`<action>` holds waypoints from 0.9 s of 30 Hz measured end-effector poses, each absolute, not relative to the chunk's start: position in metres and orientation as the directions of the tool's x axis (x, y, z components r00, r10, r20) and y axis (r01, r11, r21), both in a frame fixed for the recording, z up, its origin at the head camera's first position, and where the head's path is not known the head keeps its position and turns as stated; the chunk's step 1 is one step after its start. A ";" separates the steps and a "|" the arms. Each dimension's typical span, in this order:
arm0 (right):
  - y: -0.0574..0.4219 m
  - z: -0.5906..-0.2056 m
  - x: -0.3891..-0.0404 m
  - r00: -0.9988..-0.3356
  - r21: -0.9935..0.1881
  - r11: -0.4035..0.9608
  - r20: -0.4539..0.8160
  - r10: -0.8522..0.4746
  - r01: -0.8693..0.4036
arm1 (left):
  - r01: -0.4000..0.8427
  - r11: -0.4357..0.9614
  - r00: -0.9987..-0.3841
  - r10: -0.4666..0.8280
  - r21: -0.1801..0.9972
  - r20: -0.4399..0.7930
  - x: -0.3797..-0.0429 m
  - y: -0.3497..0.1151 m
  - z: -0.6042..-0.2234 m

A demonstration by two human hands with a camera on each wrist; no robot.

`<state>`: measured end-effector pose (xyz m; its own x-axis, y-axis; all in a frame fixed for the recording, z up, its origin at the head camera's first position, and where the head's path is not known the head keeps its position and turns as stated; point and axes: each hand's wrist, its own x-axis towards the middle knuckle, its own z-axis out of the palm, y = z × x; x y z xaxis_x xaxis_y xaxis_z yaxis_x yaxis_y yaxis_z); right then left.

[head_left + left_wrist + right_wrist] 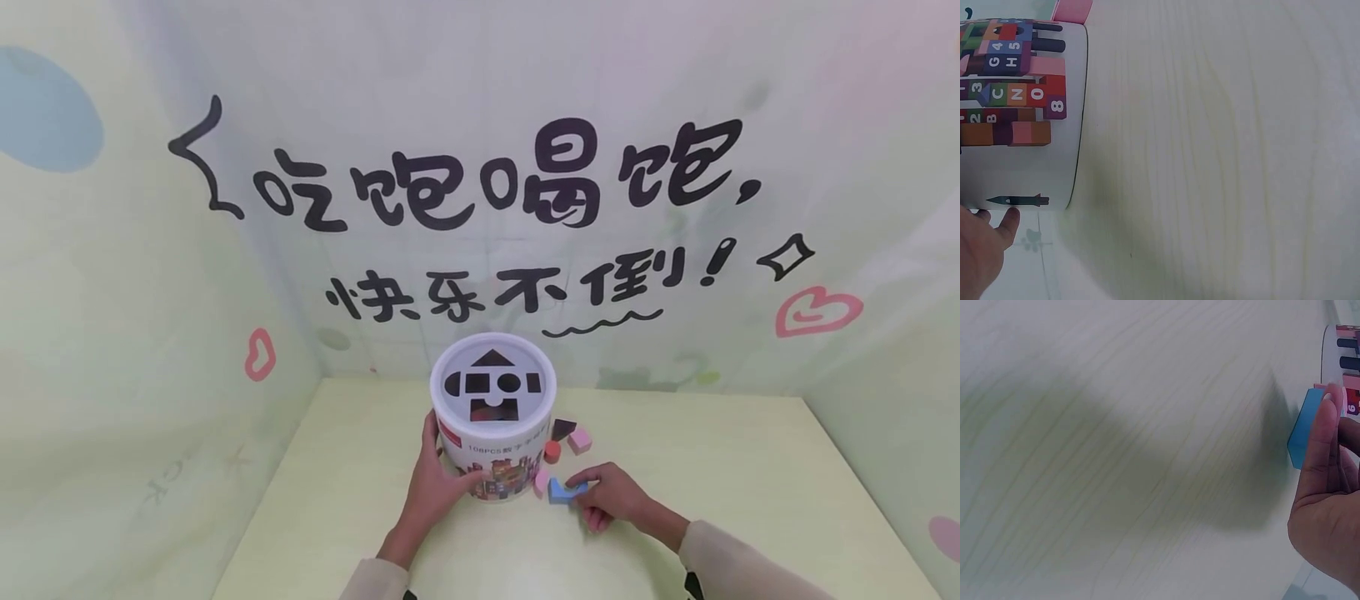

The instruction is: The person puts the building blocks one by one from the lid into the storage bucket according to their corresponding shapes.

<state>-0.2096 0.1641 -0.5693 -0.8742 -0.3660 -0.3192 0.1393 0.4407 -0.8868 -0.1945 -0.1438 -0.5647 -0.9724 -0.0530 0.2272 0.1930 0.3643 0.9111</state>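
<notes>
A white printed bucket (495,458) stands upright on the table. Its white lid (459,407) has several dark shaped cut-outs, including a triangle, a circle and a notched bottom slot. On the bucket's left side my left hand (438,483) grips the wall, thumb toward the front; in the left wrist view only some fingertips (1007,225) show beside the printed wall. Just right of the bucket, my right hand (611,493) pinches a blue toy block (558,492) with a curved notch. The right wrist view shows the thumb against this blue block (1302,434); its far side is hidden.
Beside the bucket's right side lie a dark triangular block (564,428), a pink block (580,441), a red cylinder (552,452) and a pink rounded block (541,483). The pale wood-grain table (720,483) meets printed cloth walls (480,75) at the back and sides.
</notes>
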 end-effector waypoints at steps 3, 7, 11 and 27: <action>0.164 -0.569 -0.208 -0.880 -0.881 0.455 -0.315 -0.356 0.131 | 0.200 0.366 -0.971 -0.054 0.909 0.235 -0.194 -0.144 -0.566; 0.164 -0.566 -0.207 -0.879 -0.872 0.473 -0.318 -0.354 0.125 | 0.183 0.370 -0.973 -0.062 0.911 0.221 -0.194 -0.143 -0.566; 0.165 -0.561 -0.207 -0.876 -0.869 0.483 -0.310 -0.369 0.104 | 0.188 0.376 -0.973 -0.057 0.907 0.225 -0.193 -0.143 -0.566; 0.162 -0.525 -0.207 -0.851 -0.869 0.493 -0.287 -0.440 0.038 | 0.178 0.376 -0.975 -0.057 0.909 0.214 -0.194 -0.144 -0.564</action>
